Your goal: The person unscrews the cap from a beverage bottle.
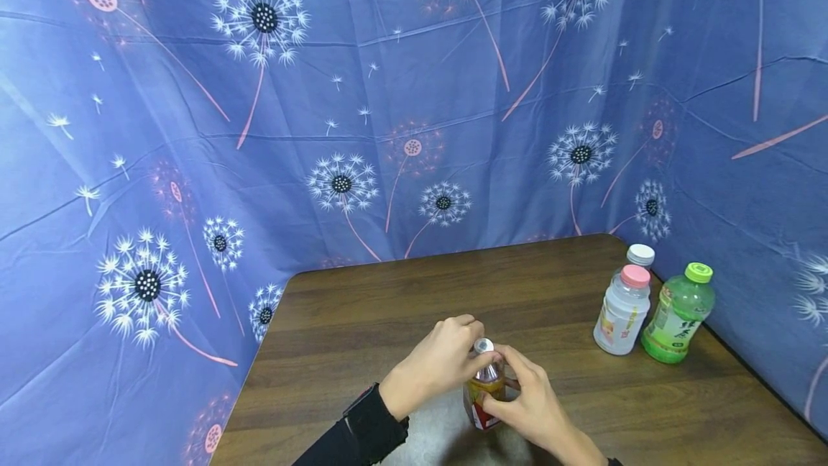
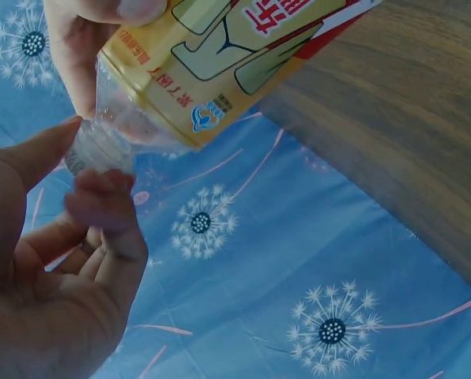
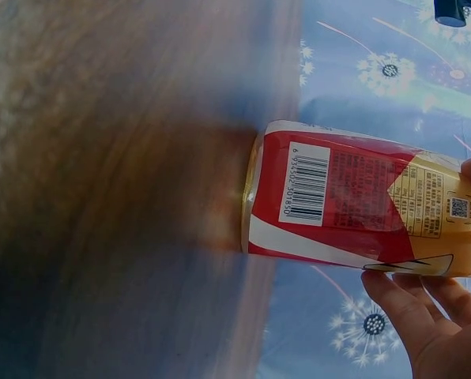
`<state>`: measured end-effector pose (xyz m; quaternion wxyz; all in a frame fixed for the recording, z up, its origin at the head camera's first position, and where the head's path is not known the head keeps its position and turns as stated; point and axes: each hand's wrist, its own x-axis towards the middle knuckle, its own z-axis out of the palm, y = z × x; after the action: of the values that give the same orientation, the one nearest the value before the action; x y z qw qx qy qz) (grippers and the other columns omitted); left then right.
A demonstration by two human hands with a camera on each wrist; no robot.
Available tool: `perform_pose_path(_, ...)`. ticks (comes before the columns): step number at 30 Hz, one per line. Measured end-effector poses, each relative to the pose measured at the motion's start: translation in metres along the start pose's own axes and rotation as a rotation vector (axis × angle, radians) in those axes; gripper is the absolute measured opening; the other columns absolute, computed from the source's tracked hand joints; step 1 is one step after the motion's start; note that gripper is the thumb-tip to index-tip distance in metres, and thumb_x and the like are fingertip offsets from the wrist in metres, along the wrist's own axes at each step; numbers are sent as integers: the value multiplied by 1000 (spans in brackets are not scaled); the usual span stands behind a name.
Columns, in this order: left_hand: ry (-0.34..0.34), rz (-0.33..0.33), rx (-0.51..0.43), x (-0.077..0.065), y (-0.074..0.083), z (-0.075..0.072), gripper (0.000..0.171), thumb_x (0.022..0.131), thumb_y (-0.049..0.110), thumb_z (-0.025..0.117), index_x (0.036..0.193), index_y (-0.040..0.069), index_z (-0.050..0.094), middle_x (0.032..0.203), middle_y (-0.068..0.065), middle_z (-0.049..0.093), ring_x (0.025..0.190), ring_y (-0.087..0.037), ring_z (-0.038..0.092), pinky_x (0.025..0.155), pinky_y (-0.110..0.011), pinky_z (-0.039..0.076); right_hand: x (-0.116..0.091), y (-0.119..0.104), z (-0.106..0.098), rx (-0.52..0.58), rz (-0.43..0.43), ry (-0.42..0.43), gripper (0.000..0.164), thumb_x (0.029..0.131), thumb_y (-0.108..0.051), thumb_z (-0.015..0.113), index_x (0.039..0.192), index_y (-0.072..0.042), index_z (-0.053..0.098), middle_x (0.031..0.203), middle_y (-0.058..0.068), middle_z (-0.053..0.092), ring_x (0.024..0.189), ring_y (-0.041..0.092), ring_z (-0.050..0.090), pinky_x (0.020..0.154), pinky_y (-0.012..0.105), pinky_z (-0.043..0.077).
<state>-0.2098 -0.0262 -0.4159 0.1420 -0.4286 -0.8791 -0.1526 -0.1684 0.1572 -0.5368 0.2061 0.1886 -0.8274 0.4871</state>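
A plastic drink bottle [image 1: 489,388] with a red and gold label stands near the front of the table. My right hand [image 1: 532,405] grips its side; in the right wrist view the fingers [image 3: 401,304] lie along the label, below a barcode [image 3: 304,184]. From the left, my left hand [image 1: 443,357] pinches the pale cap [image 1: 484,345] at the bottle's top. The left wrist view has thumb and fingertips at the neck [image 2: 101,146], with the clear shoulder visible beside them.
To the right on the wooden table [image 1: 362,308] stand a pink-capped white bottle [image 1: 622,315], a white-capped bottle [image 1: 640,255] behind it and a green bottle [image 1: 675,315]. A blue dandelion-print cloth [image 1: 388,85] hangs behind the table and along its sides.
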Motion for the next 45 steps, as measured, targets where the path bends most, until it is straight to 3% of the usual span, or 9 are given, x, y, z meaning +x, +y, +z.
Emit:
perform_pose_path(6, -76, 43, -86, 0, -3, -7, 21, 99, 26, 75, 109, 8, 80, 87, 3, 61, 70, 5, 48, 58, -3, 42, 2, -3, -2, 10, 47, -20, 78, 68, -1, 87, 135, -33, 60, 126, -3, 69, 108, 27, 73, 79, 29, 64)
perform_pose_path(13, -146, 112, -236, 1, -14, -11, 17, 100, 18, 73, 114, 12, 80, 96, 0, 62, 77, 1, 50, 60, -5, 43, 1, -3, -4, 22, 45, -37, 78, 69, -3, 87, 136, -33, 60, 125, -3, 70, 108, 26, 72, 79, 30, 64)
perform_pose_path(17, -187, 120, -272, 3, -18, -11, 23, 101, 16, 71, 123, 9, 78, 101, -1, 63, 75, 3, 49, 61, -5, 44, 1, -1, -5, 16, 34, -40, 77, 70, -3, 87, 135, -32, 60, 126, 0, 71, 107, 27, 73, 78, 31, 64)
perform_pose_path(21, -223, 150, -312, 5, -21, -15, 27, 101, 10, 70, 127, 5, 75, 109, -3, 66, 84, 2, 56, 71, -5, 48, 1, 2, -5, 2, 12, -39, 73, 71, -5, 88, 134, -29, 60, 126, 4, 71, 107, 27, 73, 77, 33, 65)
perform_pose_path(27, -267, 203, -296, 7, -25, -19, 29, 101, 7, 68, 129, 9, 74, 117, -1, 68, 100, -1, 62, 84, -7, 50, 1, 4, -4, -13, 3, -25, 70, 69, -5, 89, 130, -28, 62, 125, 3, 72, 107, 18, 71, 77, 31, 64)
perform_pose_path(34, -308, 231, -221, 7, -26, -23, 34, 102, 6, 65, 134, 14, 72, 129, 1, 69, 121, -10, 61, 104, -23, 48, 1, 2, -5, -2, 17, -28, 74, 69, -5, 89, 134, -26, 62, 124, 3, 72, 107, 14, 70, 78, 31, 64)
perform_pose_path(45, -309, 248, -222, 6, -27, -23, 38, 102, 2, 62, 135, 16, 72, 132, 2, 68, 122, -10, 59, 103, -21, 47, 2, 2, -4, 25, -8, -33, 77, 69, -2, 89, 137, -27, 60, 122, 2, 71, 102, 13, 72, 78, 27, 63)
